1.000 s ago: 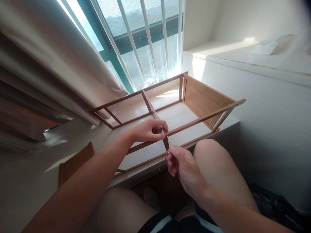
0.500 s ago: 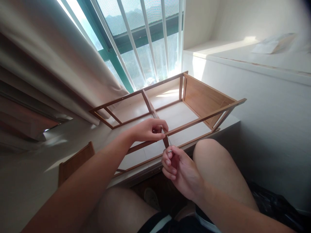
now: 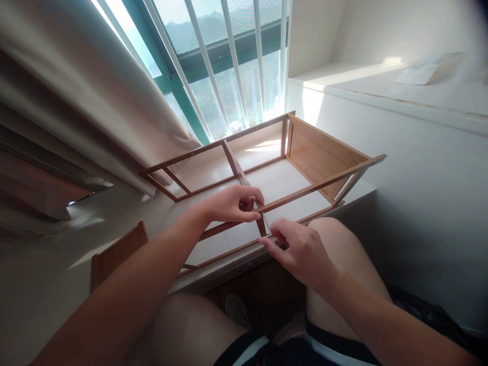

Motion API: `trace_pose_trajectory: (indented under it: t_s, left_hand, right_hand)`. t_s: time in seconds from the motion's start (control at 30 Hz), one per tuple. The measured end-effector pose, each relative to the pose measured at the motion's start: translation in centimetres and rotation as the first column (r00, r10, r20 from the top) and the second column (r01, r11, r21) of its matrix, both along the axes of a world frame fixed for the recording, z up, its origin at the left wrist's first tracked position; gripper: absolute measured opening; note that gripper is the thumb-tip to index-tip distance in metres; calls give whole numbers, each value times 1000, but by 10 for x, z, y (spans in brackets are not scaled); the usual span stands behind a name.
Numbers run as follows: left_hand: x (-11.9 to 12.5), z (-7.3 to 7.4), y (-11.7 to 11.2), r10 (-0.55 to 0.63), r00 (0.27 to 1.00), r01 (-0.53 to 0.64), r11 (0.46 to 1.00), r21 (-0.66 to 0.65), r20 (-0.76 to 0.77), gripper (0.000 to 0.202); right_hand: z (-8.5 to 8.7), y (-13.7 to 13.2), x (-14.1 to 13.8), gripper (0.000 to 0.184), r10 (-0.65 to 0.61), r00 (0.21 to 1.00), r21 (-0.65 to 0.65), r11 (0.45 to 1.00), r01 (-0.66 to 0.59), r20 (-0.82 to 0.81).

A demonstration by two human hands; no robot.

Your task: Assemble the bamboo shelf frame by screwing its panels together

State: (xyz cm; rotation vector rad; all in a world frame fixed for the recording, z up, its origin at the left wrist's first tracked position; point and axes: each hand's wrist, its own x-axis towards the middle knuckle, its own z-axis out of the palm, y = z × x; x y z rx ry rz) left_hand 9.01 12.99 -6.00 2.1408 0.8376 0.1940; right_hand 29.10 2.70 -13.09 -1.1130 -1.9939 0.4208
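A brown wooden frame (image 3: 301,194) lies on its side on a pale ledge, with a solid panel at its right end. My left hand (image 3: 234,203) is closed around the joint where the long front rail meets a crossbar (image 3: 236,168). Just below that joint, a thin L-shaped hex key (image 3: 267,223) slants down from the rail. My right hand (image 3: 299,246) is at the key's bent lower end, the bend lying between thumb and forefinger. The key's upper tip is hidden by the rail and my left fingers.
A separate wooden panel (image 3: 120,254) stands at the left on the ledge. Beige curtains (image 3: 95,86) hang beside the barred window (image 3: 229,66). My knees are close under the ledge's front edge. A white wall and shelf (image 3: 381,91) rise at the right.
My right hand has turned over from palm up to knuckles up and shifted slightly right and up at the hex key. My left hand and the wooden frame stay in place.
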Motion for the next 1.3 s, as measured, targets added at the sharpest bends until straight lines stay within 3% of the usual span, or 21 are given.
trace_pose_trajectory:
  t_s: [0.43, 0.7, 1.3]
  left_hand:
    - [5, 2, -4, 37, 999, -37, 999, 40, -13, 19]
    - [4, 1, -4, 48, 999, -48, 999, 9, -13, 21]
    - [3, -3, 0, 38, 999, -38, 999, -24, 8, 25]
  right_hand:
    - [20, 4, 4, 26, -39, 967, 196, 981, -11, 252]
    - [38, 7, 10, 20, 9, 886, 213, 970, -121, 463]
    - [38, 15, 5, 20, -59, 867, 419, 890, -179, 495]
